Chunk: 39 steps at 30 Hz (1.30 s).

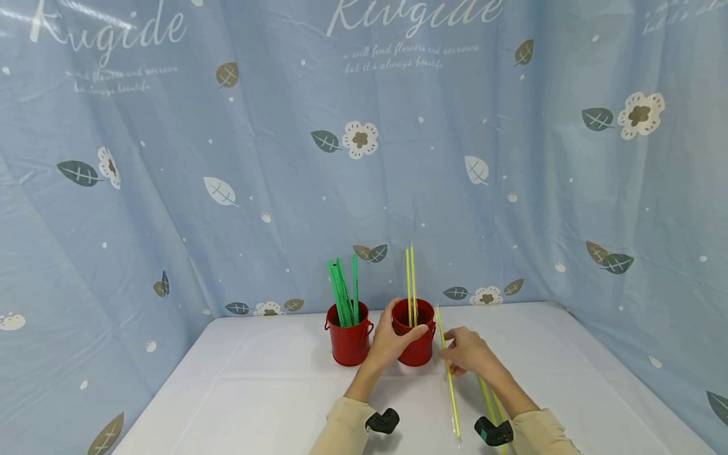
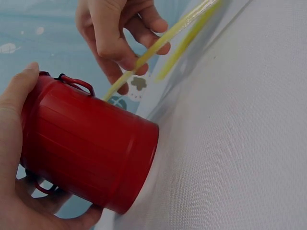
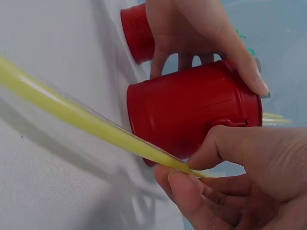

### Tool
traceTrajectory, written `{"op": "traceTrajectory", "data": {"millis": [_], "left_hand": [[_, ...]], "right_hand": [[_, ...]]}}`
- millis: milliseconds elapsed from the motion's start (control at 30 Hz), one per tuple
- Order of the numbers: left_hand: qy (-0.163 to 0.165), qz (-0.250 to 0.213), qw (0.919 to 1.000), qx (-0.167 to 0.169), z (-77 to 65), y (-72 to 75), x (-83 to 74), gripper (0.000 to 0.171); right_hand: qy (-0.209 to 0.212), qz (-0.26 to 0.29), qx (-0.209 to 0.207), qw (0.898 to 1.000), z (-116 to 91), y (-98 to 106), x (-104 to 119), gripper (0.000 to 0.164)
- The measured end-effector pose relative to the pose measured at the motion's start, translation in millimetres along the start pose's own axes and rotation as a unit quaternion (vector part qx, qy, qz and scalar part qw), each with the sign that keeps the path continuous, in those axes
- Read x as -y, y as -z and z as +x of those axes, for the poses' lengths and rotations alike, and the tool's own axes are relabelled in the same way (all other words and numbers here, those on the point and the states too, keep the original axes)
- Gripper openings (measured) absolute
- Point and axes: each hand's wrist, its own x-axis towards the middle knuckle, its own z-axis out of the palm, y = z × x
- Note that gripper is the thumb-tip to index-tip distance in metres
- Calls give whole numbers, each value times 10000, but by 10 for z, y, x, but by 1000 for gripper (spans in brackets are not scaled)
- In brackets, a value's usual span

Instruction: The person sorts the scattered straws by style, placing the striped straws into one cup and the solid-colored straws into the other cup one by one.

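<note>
My left hand [image 1: 389, 341] grips a small red metal bucket [image 2: 91, 139], its thumb along the rim and its fingers round the far side. Two yellow straws [image 1: 412, 278] stand upright in that bucket. To the right of it, my right hand [image 1: 467, 351] pinches a long yellow straw [image 3: 86, 117] in a clear wrapper between thumb and fingertips. That straw slants beside the bucket, its upper end near the rim level and its lower end toward me. A bucket handle loop [image 2: 79, 85] shows on the side facing the right hand.
A second red bucket [image 1: 348, 347] with several green straws [image 1: 342, 294] stands left of the first. More yellow straws [image 1: 486, 399] lie on the white table [image 1: 256, 392], partly under the right forearm. A blue patterned curtain [image 1: 284, 158] hangs behind the table.
</note>
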Motion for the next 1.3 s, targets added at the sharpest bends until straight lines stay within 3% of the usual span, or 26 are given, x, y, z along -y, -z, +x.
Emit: {"op": "traceTrajectory", "data": {"millis": [567, 1300], "left_hand": [[2, 18, 10000, 14, -13, -5, 49, 89], [-47, -140, 9998, 112, 23, 14, 20, 87]], "right_hand": [[163, 251, -346, 9990, 34, 63, -36, 43], [1008, 405, -1259, 9861, 116, 259, 69, 36]]}}
